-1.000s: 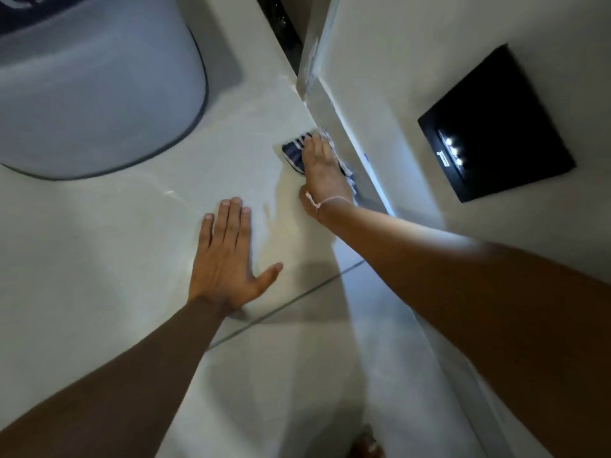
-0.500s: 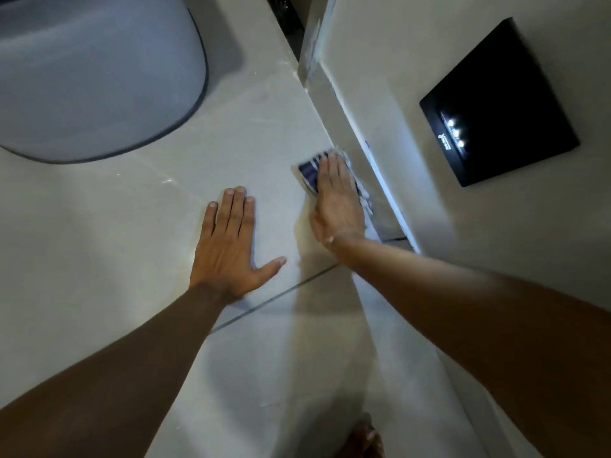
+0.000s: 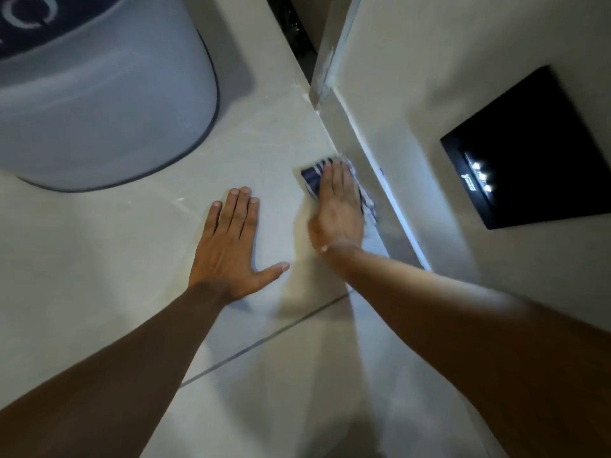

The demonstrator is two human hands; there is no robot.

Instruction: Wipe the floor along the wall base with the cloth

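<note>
The cloth (image 3: 310, 180) is pressed flat under the right hand (image 3: 339, 206), fingers outstretched; it should be kept tight against the wall base (image 3: 363, 150), the left hand (image 3: 228, 249) spread open on the floor (image 3: 99, 259).

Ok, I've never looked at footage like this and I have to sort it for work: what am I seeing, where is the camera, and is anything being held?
There is no machine here. A person wears one wide camera on the head, which looks down at their own two bare arms, so you see everything from above.

The pale surface is a tiled floor. The left hand lies flat and open on it, most likely for support. The right hand presses a blue-and-white striped cloth flat against the floor, right beside the wall base. The cloth is pinned under the palm and fingers rather than gripped.

At the top left stands a rounded grey-white container. On the wall is a black panel with small lights.
</note>
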